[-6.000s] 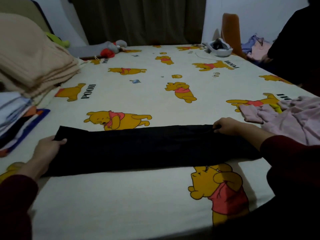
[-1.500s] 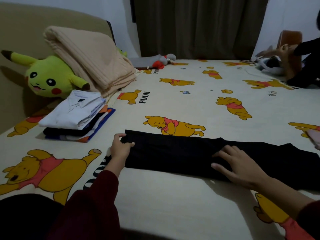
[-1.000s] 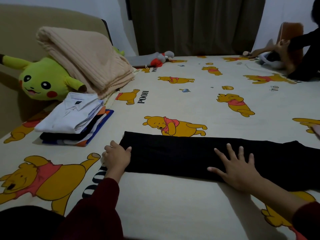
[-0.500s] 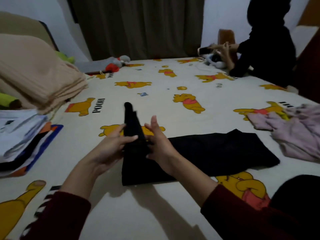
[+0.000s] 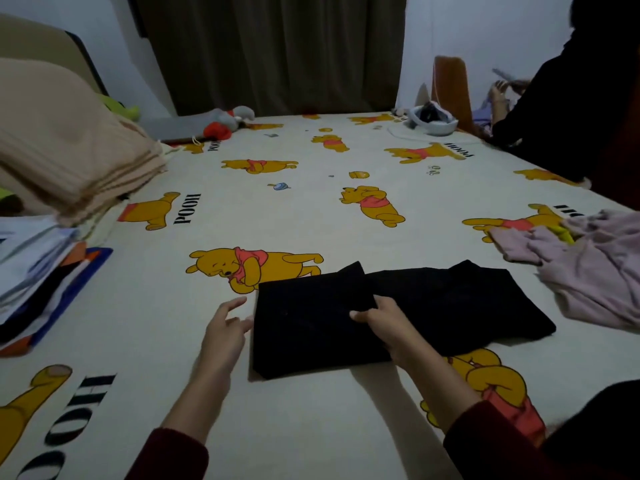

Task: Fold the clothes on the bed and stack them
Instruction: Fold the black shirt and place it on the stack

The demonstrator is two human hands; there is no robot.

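A black garment (image 5: pixel 450 303) lies on the bed (image 5: pixel 311 209) in front of me, its left end folded over onto itself. My right hand (image 5: pixel 384 323) rests on the folded layer with the fingers curled down over its edge. My left hand (image 5: pixel 225 330) hovers just left of the garment's left edge, fingers spread and relaxed, holding nothing. A stack of folded clothes (image 5: pixel 38 271) with a white shirt on top sits at the left edge. A crumpled pink garment (image 5: pixel 595 271) lies at the right.
A folded beige blanket (image 5: pixel 69 143) lies behind the stack at the far left. A grey and red plush toy (image 5: pixel 225 121) and a white headset (image 5: pixel 431 119) sit at the far end. Another person in dark clothes (image 5: pixel 568 98) is at the back right.
The long black strip has been folded: its left end was lifted and laid over to the right. My left hand has let go and drawn back to the left.
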